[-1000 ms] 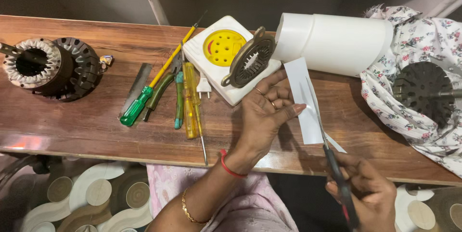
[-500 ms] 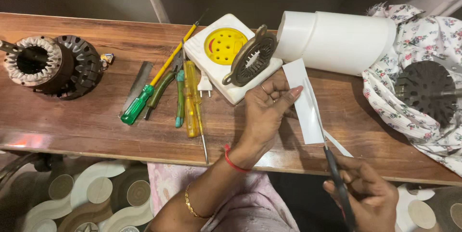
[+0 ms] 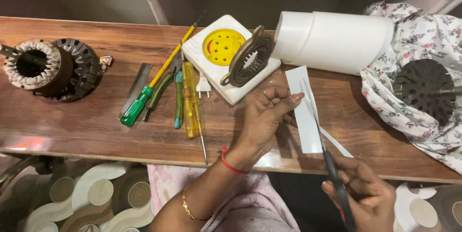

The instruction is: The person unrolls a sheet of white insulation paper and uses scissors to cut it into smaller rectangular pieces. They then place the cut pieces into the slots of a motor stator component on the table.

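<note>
Paper strip [image 3: 302,112], white and narrow, lies over the near right part of the wooden table [image 3: 86,121], its near end reaching the table's front edge; the left hand [image 3: 264,116] pinches its left edge between thumb and fingertips, the other fingers curled; the right hand [image 3: 363,196], below the table edge, grips the dark handles of the scissors [image 3: 323,140], whose thin blades run up along the strip's middle, slightly parted; a cut sliver of paper [image 3: 337,143] lies just right of the blades; beyond the strip a white cylinder [image 3: 337,39] lies on its side, touching a floral cloth [image 3: 418,112] at the right that carries a dark round fan part [image 3: 423,90]; left of the hand sit a white box with yellow disc [image 3: 221,54], a metal ring [image 3: 248,59] leaning on it, screwdrivers [image 3: 178,92], and a motor stator [image 3: 48,68] far left.
</note>
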